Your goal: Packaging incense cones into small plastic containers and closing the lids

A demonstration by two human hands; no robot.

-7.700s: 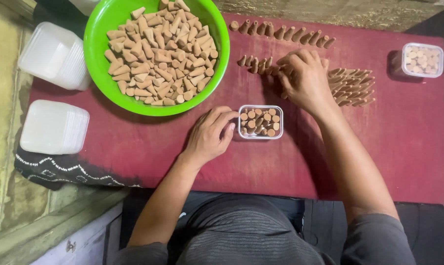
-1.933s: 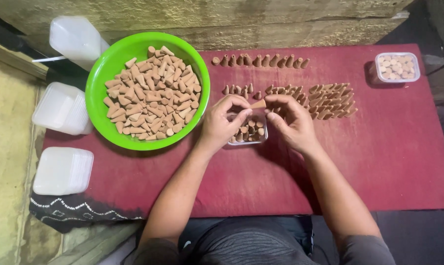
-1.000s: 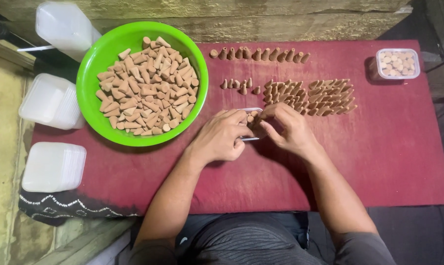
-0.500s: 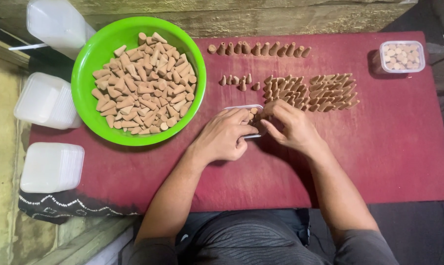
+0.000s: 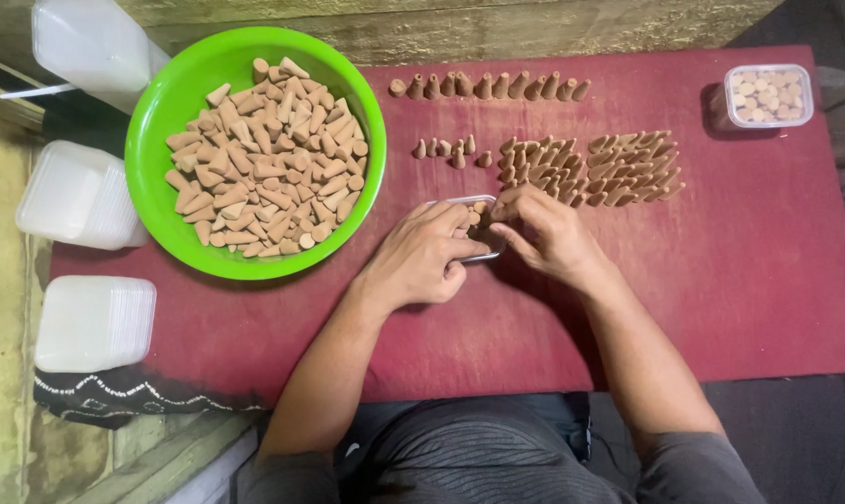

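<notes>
Right now both hands meet mid-worktop over a small clear box (image 5: 469, 229): left hand (image 5: 422, 257) fingers curl on it, right hand (image 5: 549, 233) fingers pinch a cone above it.

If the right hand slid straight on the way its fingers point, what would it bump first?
Probably the small clear box at its fingertips, which the right hand points left toward; just beyond it is the left hand.

**A small home packing workshop**

A dark red cloth (image 5: 768, 280) covers a low worktable against a rough wall. On it, a green bowl (image 5: 161, 121) of brown cones, cones (image 5: 591, 168) in rows, and stacked clear tubs (image 5: 91, 322) at left suggest hand packing.
</notes>
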